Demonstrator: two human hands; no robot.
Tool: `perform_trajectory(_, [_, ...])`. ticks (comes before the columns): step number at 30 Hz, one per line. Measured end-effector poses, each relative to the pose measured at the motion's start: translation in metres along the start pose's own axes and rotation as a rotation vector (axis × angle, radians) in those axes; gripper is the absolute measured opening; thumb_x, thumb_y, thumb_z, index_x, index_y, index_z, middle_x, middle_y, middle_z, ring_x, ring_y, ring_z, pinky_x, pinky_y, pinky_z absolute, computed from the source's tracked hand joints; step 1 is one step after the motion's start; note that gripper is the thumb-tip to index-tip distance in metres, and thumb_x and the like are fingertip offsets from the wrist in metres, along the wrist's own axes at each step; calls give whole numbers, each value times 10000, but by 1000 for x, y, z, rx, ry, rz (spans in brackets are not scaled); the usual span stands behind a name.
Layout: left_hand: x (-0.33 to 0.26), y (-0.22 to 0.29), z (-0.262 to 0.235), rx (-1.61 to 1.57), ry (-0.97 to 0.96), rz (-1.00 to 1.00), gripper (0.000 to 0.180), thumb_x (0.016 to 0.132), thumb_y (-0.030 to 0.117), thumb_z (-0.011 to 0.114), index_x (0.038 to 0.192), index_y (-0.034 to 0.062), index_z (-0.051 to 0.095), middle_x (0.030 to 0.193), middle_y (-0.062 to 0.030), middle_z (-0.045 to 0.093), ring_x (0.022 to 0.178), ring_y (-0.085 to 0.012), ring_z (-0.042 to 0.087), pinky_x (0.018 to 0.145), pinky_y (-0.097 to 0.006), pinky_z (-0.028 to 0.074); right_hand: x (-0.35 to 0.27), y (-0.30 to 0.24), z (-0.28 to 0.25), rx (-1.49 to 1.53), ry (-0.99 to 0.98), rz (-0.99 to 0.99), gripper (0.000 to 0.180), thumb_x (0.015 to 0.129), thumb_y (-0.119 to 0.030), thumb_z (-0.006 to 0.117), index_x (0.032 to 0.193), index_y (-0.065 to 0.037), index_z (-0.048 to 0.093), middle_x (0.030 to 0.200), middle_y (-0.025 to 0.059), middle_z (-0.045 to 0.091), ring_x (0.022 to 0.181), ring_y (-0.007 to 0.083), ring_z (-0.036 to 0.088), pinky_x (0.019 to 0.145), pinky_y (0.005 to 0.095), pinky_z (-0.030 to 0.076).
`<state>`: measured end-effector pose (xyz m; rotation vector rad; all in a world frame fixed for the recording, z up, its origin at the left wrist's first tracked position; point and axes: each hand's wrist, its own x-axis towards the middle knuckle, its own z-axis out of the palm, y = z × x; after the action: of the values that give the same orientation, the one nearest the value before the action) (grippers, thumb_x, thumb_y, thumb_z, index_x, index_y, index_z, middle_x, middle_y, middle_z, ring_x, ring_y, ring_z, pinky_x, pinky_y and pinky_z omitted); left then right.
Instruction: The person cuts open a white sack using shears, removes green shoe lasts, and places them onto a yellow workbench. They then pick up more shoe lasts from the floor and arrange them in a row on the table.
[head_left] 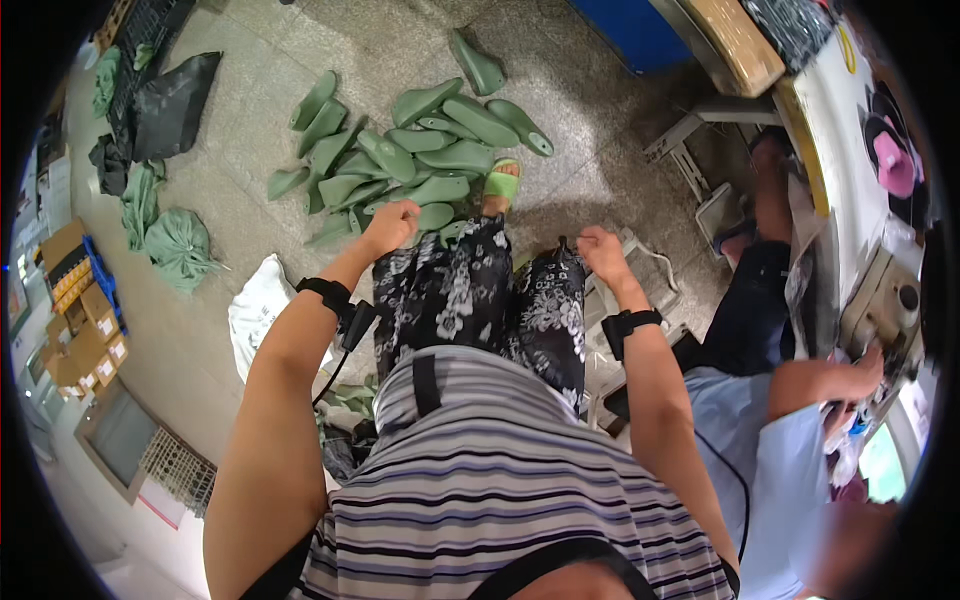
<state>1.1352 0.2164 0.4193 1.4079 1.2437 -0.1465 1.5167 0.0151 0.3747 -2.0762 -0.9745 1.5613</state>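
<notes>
Many green shoe lasts (pixel 387 156) lie in a loose heap on the floor ahead of me. My left hand (pixel 392 226) is closed at the heap's near edge, just above my patterned trousers (pixel 455 290). Whatever its curled fingers hold, if anything, is hidden. Beside my right knee, my right hand (pixel 604 254) is also closed, its fingertips turned inward near a peak of trouser cloth. I cannot make out anything in it. A green slipper (pixel 502 183) on my foot touches the heap's right side.
A white sack (pixel 262 308) and a tied green bag (pixel 180 247) lie at left, near stacked cardboard boxes (pixel 92 340). On the right, a person in a light blue shirt (pixel 730 425) sits at a worktable with a machine (pixel 880 305). A pale stool (pixel 655 275) stands by my right knee.
</notes>
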Motion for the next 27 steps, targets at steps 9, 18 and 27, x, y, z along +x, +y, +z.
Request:
perform_trajectory(9, [222,-48,21,357,258,151,142,742,154,569,816,33,580,782,-178,601,737,-375,568,657,-420,454,177,-24,30,-437,-99,3,316,781,-132,588,1059,11,540,857,176,632,817,297,620,730,345,491])
perform_trajectory(18, [477,-76,52,12,310,-38,446,735,326,651,985,-35,576,1021,-248,594,975,-385,570,824,-420,466,379,51,93,-758,-36,136,548,797,-201,638,1243,-3,387,1160,231,521,1033,377,546,841,416,473])
perform_trajectory(27, [611,-73,78,-19,698,-429,441,757,206,563,1130,-22,504,1121,-211,572,1002,-362,560,833,-454,455,469,113,130,-1014,-48,-79,545,740,-245,703,1091,46,405,954,227,593,877,366,611,743,419,504])
